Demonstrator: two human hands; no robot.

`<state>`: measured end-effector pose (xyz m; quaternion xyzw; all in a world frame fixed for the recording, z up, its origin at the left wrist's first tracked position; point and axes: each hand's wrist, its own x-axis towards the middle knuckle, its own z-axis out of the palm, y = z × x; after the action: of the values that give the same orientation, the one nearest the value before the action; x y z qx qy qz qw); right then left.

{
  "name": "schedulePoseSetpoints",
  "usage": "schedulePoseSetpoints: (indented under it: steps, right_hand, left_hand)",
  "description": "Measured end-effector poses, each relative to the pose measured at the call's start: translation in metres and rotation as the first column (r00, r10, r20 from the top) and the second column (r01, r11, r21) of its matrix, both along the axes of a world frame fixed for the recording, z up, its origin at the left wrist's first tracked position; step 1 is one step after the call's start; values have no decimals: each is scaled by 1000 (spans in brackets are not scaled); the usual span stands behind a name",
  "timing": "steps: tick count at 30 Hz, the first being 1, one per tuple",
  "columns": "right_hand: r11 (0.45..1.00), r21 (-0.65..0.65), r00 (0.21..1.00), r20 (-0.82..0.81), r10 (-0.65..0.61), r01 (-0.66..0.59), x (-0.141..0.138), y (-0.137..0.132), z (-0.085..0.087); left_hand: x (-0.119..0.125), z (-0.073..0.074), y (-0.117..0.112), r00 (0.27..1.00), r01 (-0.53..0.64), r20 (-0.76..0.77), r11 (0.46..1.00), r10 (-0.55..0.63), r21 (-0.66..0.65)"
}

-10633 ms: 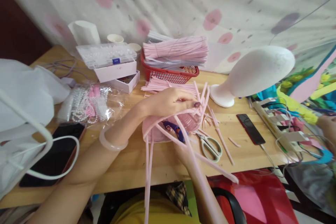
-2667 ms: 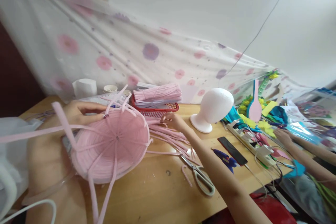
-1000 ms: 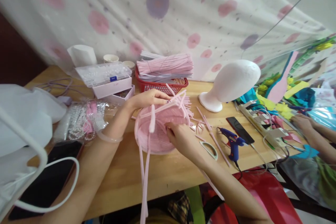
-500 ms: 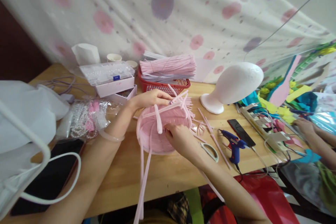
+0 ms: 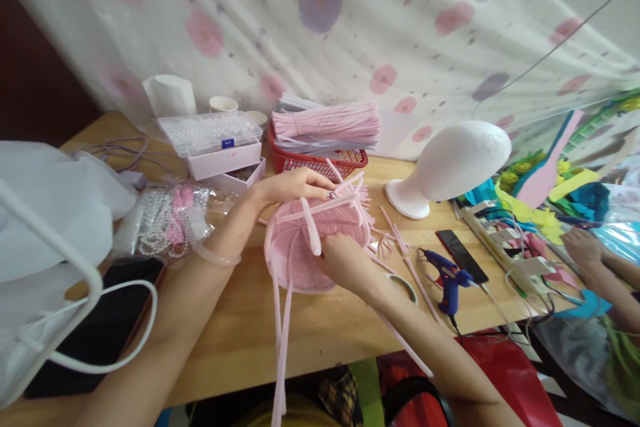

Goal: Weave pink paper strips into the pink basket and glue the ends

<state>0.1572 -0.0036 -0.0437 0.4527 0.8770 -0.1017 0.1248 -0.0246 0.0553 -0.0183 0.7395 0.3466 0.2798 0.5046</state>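
A round, hollow piece made of pink pipe cleaners (image 5: 293,260) sits at the table's front, loose stems hanging from its near side. Across its top lie several crossed pink stems. My left hand (image 5: 300,185) grips its far rim, fingers reaching over the edge. My right hand (image 5: 345,263) is closed and dips into the piece from the right; its fingertips are hidden, so what they pinch cannot be seen. Just left of that hand, a folded pink stem (image 5: 311,228) sticks up. Scissors (image 5: 407,287) lie partly behind my right forearm.
A blue glue gun (image 5: 449,280), a phone (image 5: 463,255) and a power strip (image 5: 505,250) lie to the right. Behind stand a white foam head (image 5: 455,163) and a red basket (image 5: 295,161) of pipe cleaners. Bagged beads (image 5: 160,220) lie left. Another person's hand (image 5: 583,245) is far right.
My right hand has turned and pushed slightly deeper into the pink piece, hiding its thumb. My left hand keeps its place on the rim. The whole view has shifted slightly.
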Motion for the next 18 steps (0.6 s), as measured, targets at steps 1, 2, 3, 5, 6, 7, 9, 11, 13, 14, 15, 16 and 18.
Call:
schedulePoseSetpoints:
  steps: [1,2,3,5,6,7,9,11,13,14,15,16,18]
  right_hand:
    - [1000,-4,1000,9,9,-9,-1,1,0]
    - [1000,-7,1000,16,18,-18,-1,2,-1]
    - [1000,-10,999,21,28,-27,-2,2,0]
    - [999,-14,999,28,41,-41,-4,2,0]
    - [999,-17,998,32,45,-45,-5,2,1]
    - [999,-19,998,36,47,-46,-5,2,2]
    - [999,-26,998,46,45,-44,-7,2,5]
    - [999,-35,998,55,42,-41,-9,2,7]
    - [998,-46,997,60,40,-37,-9,2,9]
    - [998,-52,997,62,40,-36,-9,3,9]
    - [998,-57,997,63,40,-36,-9,3,10]
    - [998,-60,997,63,40,-36,-9,3,10]
    - [997,-62,997,63,41,-37,-9,4,10]
  left_hand:
    - [0,0,0,1000,-6,-5,1000,6,6]
    - [0,0,0,1000,-13,-9,1000,13,11]
    - [0,0,0,1000,-18,-11,1000,18,14]
    - [0,-1,1,1000,-26,-12,1000,26,17]
    - [0,-2,2,999,-30,-15,999,30,18]
    - [0,-3,2,999,-35,-19,999,35,21]
    - [0,-4,4,998,-47,-27,999,48,27]
    - [0,-5,5,997,-60,-40,998,61,38]
    - [0,-6,5,996,-70,-57,996,72,47]
    - [0,-6,5,995,-73,-63,996,76,47]
    - [0,-6,5,995,-74,-66,996,77,46]
    - [0,-5,4,995,-78,-64,996,81,42]
    - [0,-4,3,995,-79,-57,996,81,36]
